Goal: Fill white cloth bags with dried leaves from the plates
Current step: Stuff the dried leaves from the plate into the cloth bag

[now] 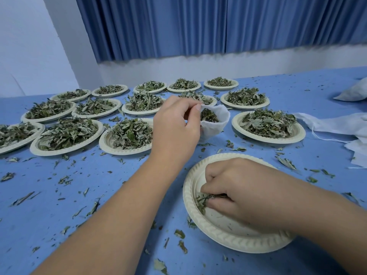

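White cloth bag (219, 121), pinched open by the left hand (176, 126), lies ahead-left of the right hand (248, 193) clutching leaves (200, 199).

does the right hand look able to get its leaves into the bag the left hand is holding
Probably yes. The left hand pinches the bag open at its rim, and only table with loose leaf scraps lies between it and the right hand gripping leaves in the near plate.
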Motion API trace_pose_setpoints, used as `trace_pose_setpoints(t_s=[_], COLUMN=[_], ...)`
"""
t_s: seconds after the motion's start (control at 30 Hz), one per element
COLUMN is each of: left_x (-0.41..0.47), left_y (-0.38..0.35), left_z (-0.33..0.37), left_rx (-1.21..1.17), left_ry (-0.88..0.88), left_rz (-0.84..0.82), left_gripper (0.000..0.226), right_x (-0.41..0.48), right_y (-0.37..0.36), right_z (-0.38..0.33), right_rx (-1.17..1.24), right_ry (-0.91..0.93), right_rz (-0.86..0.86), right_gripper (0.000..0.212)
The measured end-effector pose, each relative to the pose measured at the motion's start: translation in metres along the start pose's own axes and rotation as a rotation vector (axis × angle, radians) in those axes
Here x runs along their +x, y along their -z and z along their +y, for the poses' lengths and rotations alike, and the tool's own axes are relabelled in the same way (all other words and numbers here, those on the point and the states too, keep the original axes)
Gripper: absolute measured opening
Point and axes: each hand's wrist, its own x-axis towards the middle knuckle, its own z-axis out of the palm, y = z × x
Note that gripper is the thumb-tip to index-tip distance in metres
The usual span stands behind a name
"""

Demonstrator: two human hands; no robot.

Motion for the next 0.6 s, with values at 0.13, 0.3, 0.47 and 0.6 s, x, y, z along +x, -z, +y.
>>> trace_pose_setpoints(t_s=[0.13, 0.3, 0.47, 0.6], left_x=[-0.002, -0.004, -0.006, -0.010], left_y=[0.000, -0.001, -0.004, -0.007], left_z=[0.003, 0.003, 0.006, 0.011], left_rx=[0.019, 0.090, 0.106, 0.121], left_ry=[-0.019, -0.042, -0.049, -0.069], left_rz=[-0.045, -0.079, -0.139, -0.175], left_gripper=[0.015, 0.013, 0.012, 0.012], right_x=[-0.002, -0.014, -0.024, -0.023], right_y=[0.008, 0.030, 0.044, 0.044], right_z=[0.013, 0.035, 0.054, 0.056], right_rx=[0.200, 0.602, 0.609, 0.526], right_ry=[-0.018, -0.121, -0.212, -0.294], right_rz=[0.063, 0.188, 0.388, 0.443], right_gripper=[0.026, 0.008, 0.022, 0.031])
